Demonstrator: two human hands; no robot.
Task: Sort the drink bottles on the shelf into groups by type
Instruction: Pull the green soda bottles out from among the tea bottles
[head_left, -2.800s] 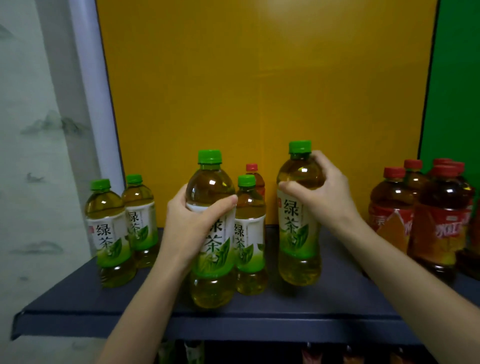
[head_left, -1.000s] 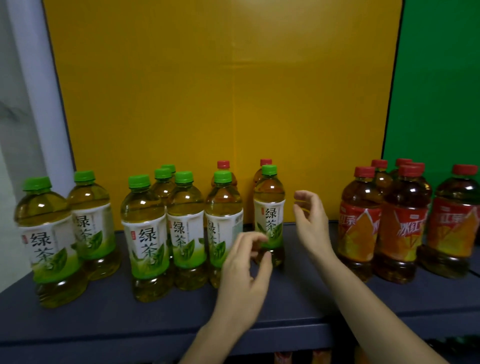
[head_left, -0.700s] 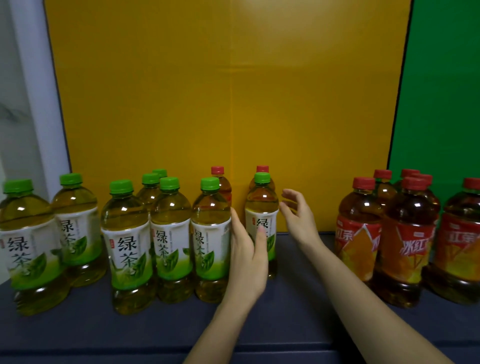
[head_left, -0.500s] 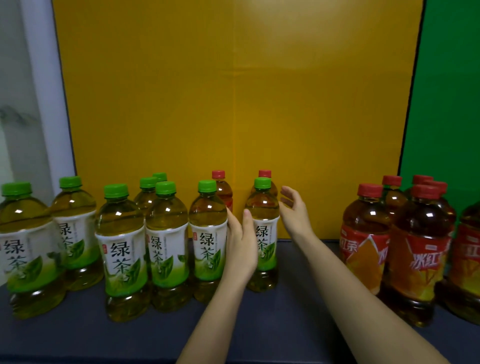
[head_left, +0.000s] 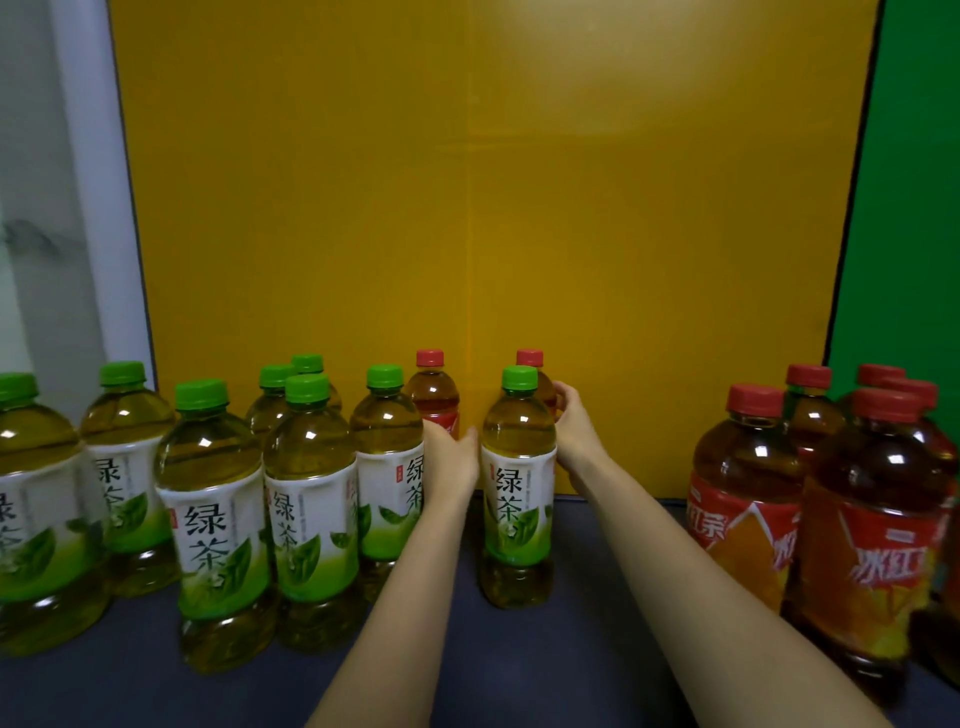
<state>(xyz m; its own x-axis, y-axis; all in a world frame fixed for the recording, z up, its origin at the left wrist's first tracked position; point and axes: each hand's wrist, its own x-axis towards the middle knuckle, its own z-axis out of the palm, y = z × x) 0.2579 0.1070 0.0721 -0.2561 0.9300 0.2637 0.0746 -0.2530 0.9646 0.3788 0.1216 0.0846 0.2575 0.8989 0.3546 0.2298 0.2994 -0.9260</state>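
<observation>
Several green-capped green tea bottles stand grouped at the left of the dark shelf. One more green tea bottle stands alone in the middle. Behind the row are two red-capped red tea bottles. My left hand reaches between the green bottles, fingers stretched forward, tips at the label of the left red tea bottle. My right hand reaches past the lone green bottle and curls its fingers round the right red tea bottle, which is mostly hidden.
A group of red tea bottles stands at the right of the shelf. A yellow board and a green board close off the back. A white post stands at the left.
Both hands have pushed further back past the green bottles. The left now touches the left red bottle, and the right has closed round the rear red bottle. The view has moved closer.
</observation>
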